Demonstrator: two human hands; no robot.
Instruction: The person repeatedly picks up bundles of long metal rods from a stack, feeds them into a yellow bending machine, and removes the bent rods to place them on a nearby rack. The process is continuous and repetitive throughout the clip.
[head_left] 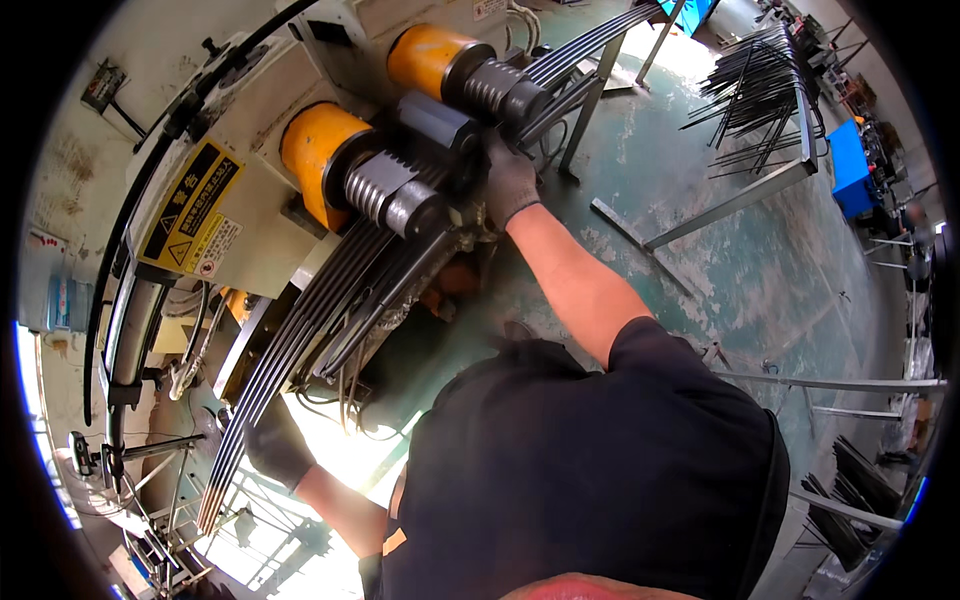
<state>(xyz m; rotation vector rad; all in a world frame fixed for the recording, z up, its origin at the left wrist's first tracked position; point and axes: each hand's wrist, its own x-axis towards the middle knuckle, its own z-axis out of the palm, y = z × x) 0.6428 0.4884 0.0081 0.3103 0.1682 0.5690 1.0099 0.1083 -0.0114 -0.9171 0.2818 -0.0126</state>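
Several long, thin dark metal rods [300, 335] run side by side through a bending machine, from the far top right to the near lower left. My left hand [278, 447], in a dark glove, is closed at the near part of the rods; its fingers are partly hidden behind them. In a grey-brown glove, my right hand [512, 183] reaches to the dark angular block [438, 122] between two grooved steel rollers. Its fingertips are lost in shadow, so their grip does not show. The near roller [385, 192] and the far roller [495, 88] sit on orange cylinders.
A yellow and black warning label [190, 205] marks the pale machine housing. A metal stand [590, 110] supports the far rods. More dark rods [755, 90] lie on a rack [740, 200] at the far right, beside a blue box [852, 170]. Metal rails [840, 383] cross the right side.
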